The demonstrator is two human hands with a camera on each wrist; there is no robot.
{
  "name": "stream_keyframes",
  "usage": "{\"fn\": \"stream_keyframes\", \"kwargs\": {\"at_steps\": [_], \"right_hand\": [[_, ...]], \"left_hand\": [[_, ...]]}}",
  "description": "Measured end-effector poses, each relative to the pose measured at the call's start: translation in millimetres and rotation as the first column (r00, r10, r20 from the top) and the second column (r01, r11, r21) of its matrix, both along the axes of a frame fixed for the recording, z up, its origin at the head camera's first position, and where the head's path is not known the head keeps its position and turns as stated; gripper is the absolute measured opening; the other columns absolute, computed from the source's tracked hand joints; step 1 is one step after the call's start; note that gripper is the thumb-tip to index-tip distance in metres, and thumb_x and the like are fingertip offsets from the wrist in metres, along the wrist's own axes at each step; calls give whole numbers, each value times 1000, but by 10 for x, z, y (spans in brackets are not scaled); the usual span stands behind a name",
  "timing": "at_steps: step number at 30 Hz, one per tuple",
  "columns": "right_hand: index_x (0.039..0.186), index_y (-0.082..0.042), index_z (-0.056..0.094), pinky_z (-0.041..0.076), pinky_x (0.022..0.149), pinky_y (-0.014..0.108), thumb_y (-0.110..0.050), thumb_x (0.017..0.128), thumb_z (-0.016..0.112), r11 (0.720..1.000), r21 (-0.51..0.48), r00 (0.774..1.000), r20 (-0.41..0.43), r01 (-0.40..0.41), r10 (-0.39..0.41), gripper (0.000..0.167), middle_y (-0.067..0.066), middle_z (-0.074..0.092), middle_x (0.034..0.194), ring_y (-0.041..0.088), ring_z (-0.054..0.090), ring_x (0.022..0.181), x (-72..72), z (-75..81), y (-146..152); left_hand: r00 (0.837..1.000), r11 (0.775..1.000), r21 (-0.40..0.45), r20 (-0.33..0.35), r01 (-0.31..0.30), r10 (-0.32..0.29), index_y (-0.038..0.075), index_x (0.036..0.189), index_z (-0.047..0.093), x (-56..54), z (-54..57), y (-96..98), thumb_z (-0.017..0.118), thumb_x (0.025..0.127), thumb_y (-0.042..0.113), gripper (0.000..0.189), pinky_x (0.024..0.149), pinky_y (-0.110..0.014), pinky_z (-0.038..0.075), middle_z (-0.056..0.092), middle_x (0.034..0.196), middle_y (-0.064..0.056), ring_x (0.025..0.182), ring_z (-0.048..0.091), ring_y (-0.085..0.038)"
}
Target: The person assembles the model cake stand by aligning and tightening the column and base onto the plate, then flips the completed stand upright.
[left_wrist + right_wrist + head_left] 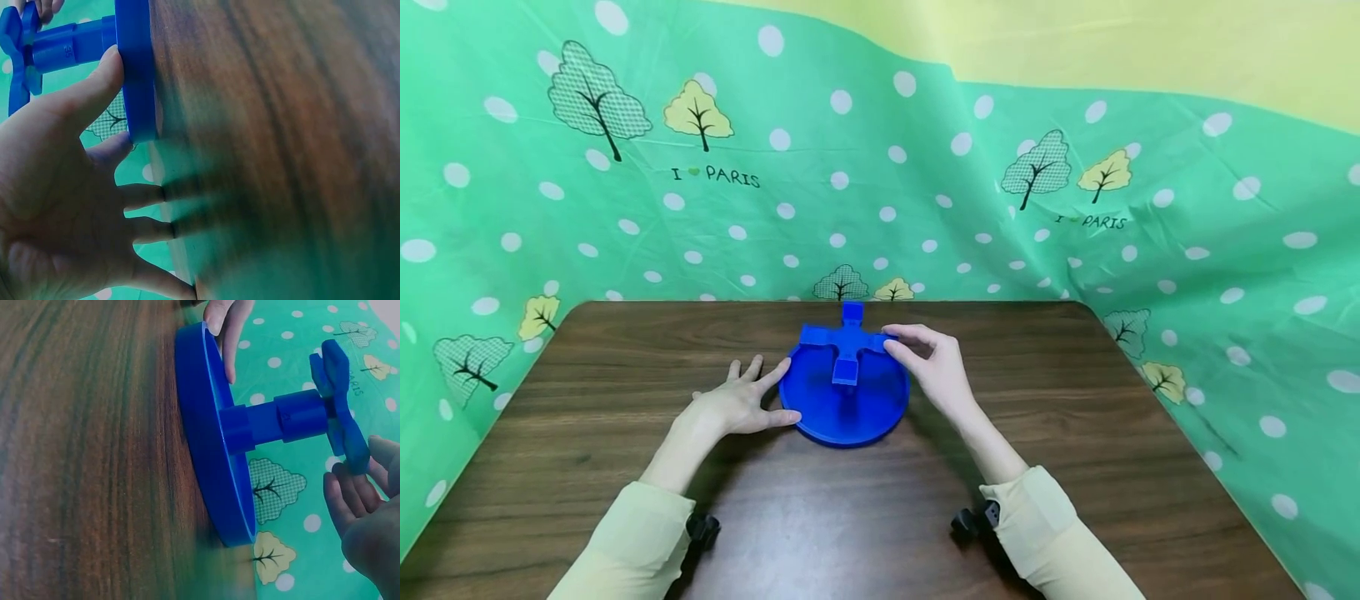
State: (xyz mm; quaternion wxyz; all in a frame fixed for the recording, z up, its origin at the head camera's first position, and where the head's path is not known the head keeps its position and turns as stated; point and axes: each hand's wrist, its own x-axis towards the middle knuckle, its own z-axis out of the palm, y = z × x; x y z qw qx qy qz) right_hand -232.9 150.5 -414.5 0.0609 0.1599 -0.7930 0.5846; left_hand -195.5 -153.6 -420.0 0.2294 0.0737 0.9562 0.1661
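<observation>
A blue round base (820,408) with a raised rim lies flat on the table. From its middle rises a blue post (278,419) made of stepped tubes. On top of the post sits a blue cross-shaped piece (848,340) with several arms ending in flat pads. My left hand (737,404) is at the base's left side, fingers spread, its thumb and index finger touching the rim. At the right, my right hand (936,367) pinches the end of the cross's right arm between thumb and fingers.
A dark wood-grain table (587,417) lies under everything. Behind and beside it hangs a green dotted cloth (850,208) printed with trees. Black wrist devices (703,529) show at both cuffs.
</observation>
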Motion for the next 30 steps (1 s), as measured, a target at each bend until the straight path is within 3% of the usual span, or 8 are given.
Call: {"fn": "stream_keyframes", "kwargs": {"at_steps": [15, 19, 22, 25, 30], "right_hand": [[116, -15, 78, 58, 89, 22, -23, 96, 74, 995, 46, 996, 23, -89, 88, 21, 7, 78, 115, 7, 71, 105, 153, 20, 26], [113, -14, 79, 58, 86, 21, -22, 96, 74, 996, 61, 998, -17, -62, 63, 19, 8, 79, 111, 6, 71, 100, 155, 27, 41], [113, -13, 78, 58, 83, 21, -22, 96, 74, 999, 55, 997, -77, 0, 5, 19, 9, 78, 109, 11, 70, 95, 99, 48, 46], [120, -12, 75, 57, 89, 22, -23, 97, 73, 997, 71, 993, -118, 33, -24, 25, 10, 76, 114, 16, 70, 100, -19, 94, 38], [139, -10, 64, 55, 105, 38, -19, 100, 69, 991, 83, 992, -67, -100, 106, 40, 13, 69, 134, 26, 67, 124, -267, 174, 13]], "left_hand": [[1000, 1000, 20, 12, -1, 1, 30, 167, 14, 3, -11, -9, 56, 93, 72, 95, 97, -96, 14, 6, 173, -23, 157, 0, -56], [1000, 1000, 15, 12, 4, -4, 29, 167, 14, 1, -6, -10, 56, 93, 72, 95, 97, -96, 15, 6, 173, -23, 156, 0, -57], [1000, 1000, 14, 7, 6, -6, 29, 167, 14, 4, 1, -10, 56, 93, 72, 95, 96, -96, 16, 7, 173, -24, 156, 1, -57], [1000, 1000, 14, 5, 4, -4, 30, 167, 14, 8, 10, -12, 56, 93, 72, 95, 96, -96, 16, 7, 173, -24, 156, 1, -57], [1000, 1000, 11, 1, 8, -8, 29, 167, 14, 11, 17, -14, 56, 93, 72, 95, 96, -96, 17, 7, 173, -24, 156, 2, -57]]}}
